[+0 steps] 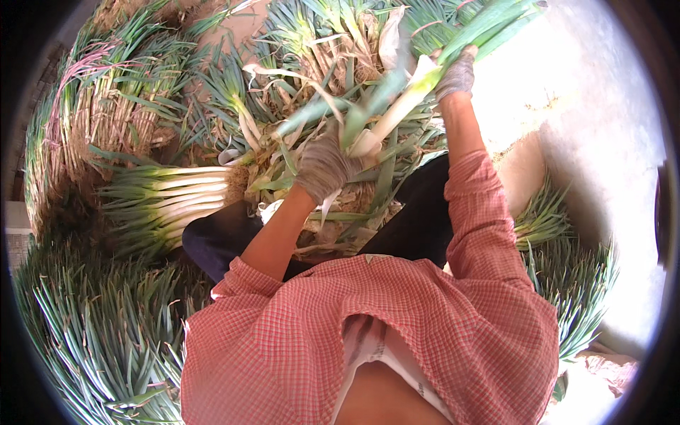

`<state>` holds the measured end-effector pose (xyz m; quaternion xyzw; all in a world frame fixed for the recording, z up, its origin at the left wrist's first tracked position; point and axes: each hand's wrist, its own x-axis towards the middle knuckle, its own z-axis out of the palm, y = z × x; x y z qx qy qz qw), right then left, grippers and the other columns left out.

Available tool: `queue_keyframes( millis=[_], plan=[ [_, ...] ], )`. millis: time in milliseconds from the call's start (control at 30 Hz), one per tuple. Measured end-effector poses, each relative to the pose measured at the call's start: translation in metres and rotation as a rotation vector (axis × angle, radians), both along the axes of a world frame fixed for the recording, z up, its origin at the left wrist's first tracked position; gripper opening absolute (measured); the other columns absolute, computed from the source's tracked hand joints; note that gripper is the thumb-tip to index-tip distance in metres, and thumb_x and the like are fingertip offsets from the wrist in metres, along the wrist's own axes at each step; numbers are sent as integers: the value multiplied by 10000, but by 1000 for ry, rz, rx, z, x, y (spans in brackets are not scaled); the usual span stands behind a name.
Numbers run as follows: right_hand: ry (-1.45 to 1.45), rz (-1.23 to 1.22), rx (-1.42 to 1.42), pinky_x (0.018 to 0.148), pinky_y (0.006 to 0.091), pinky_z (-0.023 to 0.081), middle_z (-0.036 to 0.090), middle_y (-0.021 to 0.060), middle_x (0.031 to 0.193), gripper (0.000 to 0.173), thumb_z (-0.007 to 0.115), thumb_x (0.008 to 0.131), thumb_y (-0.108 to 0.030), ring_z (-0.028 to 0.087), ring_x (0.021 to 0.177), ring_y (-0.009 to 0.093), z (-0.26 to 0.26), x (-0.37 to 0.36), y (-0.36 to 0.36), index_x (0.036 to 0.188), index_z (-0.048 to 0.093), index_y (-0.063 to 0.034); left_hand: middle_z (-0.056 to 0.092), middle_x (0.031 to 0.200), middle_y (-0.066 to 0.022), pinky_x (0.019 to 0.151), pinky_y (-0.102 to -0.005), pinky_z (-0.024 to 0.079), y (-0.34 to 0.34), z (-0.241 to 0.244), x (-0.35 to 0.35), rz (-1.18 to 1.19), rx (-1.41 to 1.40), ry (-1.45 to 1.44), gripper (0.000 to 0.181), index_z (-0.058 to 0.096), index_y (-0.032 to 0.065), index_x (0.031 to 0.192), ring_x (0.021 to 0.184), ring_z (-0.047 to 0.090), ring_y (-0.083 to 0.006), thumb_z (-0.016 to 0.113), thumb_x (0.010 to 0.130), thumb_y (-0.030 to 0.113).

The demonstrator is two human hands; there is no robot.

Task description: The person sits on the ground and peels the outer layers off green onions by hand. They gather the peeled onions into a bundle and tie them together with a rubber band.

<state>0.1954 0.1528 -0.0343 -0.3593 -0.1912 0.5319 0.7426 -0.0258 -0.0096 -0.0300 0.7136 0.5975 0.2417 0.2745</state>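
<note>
My right hand (458, 75), in a grey knit glove, grips a thick scallion (401, 109) where its white stalk turns into green leaves. The stalk slants down to the left, with its leaves beyond the hand at the upper right. Beside its lower end, my left hand (326, 163), gloved too, is closed on loose outer leaves (348, 125), some of them blurred. Its fingertips are partly hidden, and whether they touch the stalk I cannot tell. Below both hands lies a heap of stripped leaves (382, 186) between my legs.
To the left lies a row of clean white scallions (194, 194), roots towards me. Tied bundles (114, 106) with pink strips stand at the far left. More unpeeled scallions (324, 53) lie ahead. Dense green tops (101, 329) flank me at left, and others (571, 287) at right. Bright floor (589, 106) extends rightward.
</note>
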Motion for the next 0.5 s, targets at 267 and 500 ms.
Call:
queue_keyframes(
  millis=[267, 500],
  plan=[
    [-474, -489, 278, 676, 335, 422, 503, 89, 912, 456, 371, 868, -460, 461, 755, 221, -11, 247, 122, 1043, 475, -53, 623, 820, -155, 702, -395, 472, -47, -48, -88, -103, -253, 762, 373, 547, 56, 996, 779, 615, -301, 469, 874, 400],
    [-191, -370, 75, 712, 453, 438, 503, 126, 894, 296, 428, 830, -311, 497, 797, 279, 61, 354, 86, 966, 498, -58, 635, 844, -161, 737, -392, 465, -104, -68, -173, -206, -574, 766, 429, 525, 102, 1112, 835, 609, -307, 538, 820, 416]
  ],
)
